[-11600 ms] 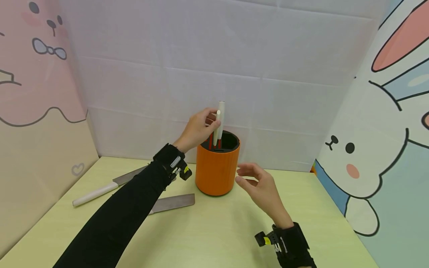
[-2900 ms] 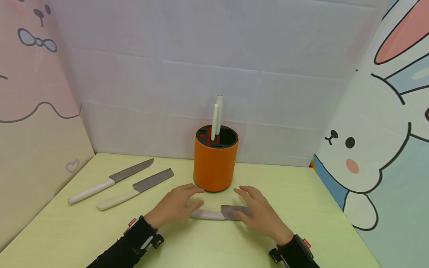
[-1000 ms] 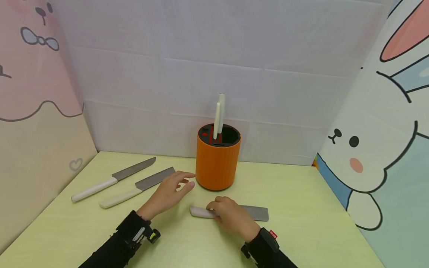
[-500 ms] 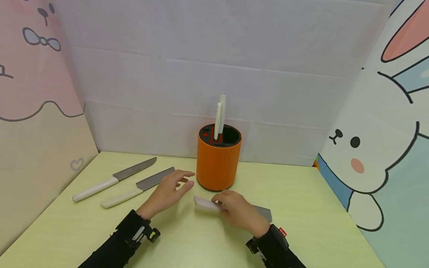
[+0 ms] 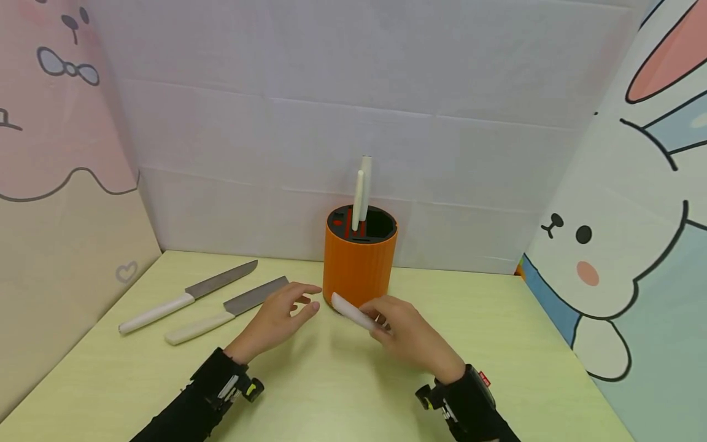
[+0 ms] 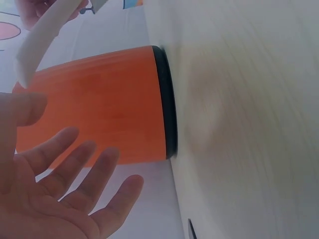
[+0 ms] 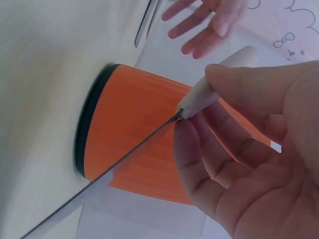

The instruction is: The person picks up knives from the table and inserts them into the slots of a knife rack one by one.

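Note:
My right hand [image 5: 411, 334] grips the white handle [image 5: 349, 309] of a kitchen knife in front of the orange knife block [image 5: 359, 270]. The handle end tilts up toward the block, and in the right wrist view the blade [image 7: 109, 174] slants down and away from my fingers. The head view hides the blade behind my hand. My left hand [image 5: 278, 313] hovers at the block's left side, fingers loosely bent with nothing in them. Two white-handled knives [image 5: 359, 199] stand in the block's black slotted top.
On the left of the pale table lie a pointed knife [image 5: 157, 314] and a broad-bladed knife [image 5: 201, 327], the latter's blade tip partly behind my left hand. A white sheet [image 5: 232, 141] hangs behind the block. Printed panels flank both sides.
My right hand has lifted the knife off the table, raised its handle end and turned the blade downward. The left hand stays put; much earlier it held a handle in the block.

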`<action>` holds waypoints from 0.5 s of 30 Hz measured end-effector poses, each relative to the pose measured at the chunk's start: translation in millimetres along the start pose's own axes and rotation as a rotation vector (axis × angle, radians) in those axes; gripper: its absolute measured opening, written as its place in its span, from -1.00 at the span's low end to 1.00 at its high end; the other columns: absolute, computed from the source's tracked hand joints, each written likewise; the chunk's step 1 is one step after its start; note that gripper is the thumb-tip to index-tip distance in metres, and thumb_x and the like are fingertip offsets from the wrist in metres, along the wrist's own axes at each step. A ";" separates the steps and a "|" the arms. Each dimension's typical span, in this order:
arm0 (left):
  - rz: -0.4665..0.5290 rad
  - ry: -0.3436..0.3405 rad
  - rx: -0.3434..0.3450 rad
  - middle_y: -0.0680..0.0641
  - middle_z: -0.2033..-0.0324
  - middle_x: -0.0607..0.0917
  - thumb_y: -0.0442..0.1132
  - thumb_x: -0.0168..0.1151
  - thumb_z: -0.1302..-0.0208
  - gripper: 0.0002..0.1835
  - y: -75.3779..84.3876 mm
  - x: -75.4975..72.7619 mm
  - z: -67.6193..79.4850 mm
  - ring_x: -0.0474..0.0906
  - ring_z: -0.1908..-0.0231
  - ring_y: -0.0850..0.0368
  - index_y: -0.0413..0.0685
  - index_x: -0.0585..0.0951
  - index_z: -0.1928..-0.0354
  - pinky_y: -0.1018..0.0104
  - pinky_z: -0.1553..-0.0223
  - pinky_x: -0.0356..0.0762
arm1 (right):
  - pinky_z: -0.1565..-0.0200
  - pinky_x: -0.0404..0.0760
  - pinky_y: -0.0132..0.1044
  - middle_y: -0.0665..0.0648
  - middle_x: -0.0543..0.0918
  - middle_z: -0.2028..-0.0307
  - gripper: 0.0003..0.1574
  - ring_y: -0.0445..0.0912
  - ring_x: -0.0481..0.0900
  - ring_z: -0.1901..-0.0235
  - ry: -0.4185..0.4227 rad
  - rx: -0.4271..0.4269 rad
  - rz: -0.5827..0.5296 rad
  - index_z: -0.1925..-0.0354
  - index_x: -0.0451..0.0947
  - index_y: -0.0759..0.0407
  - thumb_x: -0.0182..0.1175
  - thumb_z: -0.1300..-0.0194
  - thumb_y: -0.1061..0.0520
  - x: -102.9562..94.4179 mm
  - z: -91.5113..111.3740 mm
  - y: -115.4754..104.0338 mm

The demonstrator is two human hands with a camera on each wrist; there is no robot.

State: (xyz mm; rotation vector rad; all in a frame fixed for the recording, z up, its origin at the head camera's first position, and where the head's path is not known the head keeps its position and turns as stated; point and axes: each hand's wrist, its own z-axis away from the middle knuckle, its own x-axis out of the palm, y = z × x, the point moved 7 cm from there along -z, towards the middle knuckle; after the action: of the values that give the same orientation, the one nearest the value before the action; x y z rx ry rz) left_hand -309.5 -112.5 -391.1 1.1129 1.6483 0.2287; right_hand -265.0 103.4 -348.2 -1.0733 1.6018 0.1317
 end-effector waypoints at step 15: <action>0.000 -0.017 -0.003 0.29 -0.01 0.51 0.15 0.09 -0.37 -0.64 0.5 4.1 -0.1 0.49 0.05 0.33 0.37 0.48 -0.16 0.07 0.06 0.55 | 0.28 0.65 -0.33 -0.08 0.55 0.17 -0.47 -0.19 0.54 0.20 0.223 -0.039 -0.166 -0.09 0.45 0.00 0.33 -0.18 0.28 -39.7 2.2 -8.6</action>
State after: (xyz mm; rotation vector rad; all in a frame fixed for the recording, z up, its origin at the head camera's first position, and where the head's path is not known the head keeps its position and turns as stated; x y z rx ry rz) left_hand -309.1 -109.1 -393.5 1.1096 1.6319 0.2212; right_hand -260.1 122.0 -312.3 -1.2818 1.7047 -0.0710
